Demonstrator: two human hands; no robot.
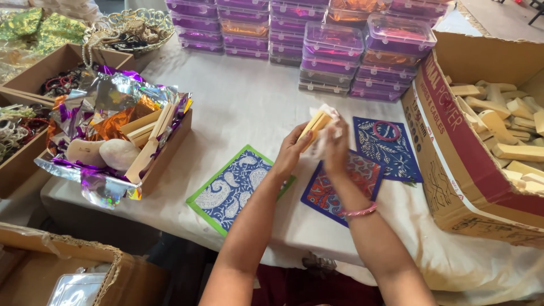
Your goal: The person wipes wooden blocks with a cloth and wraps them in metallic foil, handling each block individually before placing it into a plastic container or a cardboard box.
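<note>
Both hands meet above the middle of the table. The left hand pinches a pale yellow wooden block between thumb and fingers, and the right hand closes around the same block together with a thin white wrapping, so the block is held up off the cloth between the two. A pink beaded bracelet sits on the right wrist.

Directly beneath the hands lie three printed fabric squares: a blue paisley one with a green border to the near left, a red and blue one under the right forearm, and a dark blue one with white leaf print to the right, on which a red ring rests.

At the right stands a large open cardboard box full of more pale wooden blocks. At the left, a smaller cardboard tray lined with shiny purple and silver foil holds wooden pieces and two smooth pale lumps. Farther left are brown trays of bangles, and a wire basket of beads sits at the far left. Stacks of clear purple-lidded plastic boxes line the far side.

A white cloth covers the table; another brown carton stands on the floor at the near left.
</note>
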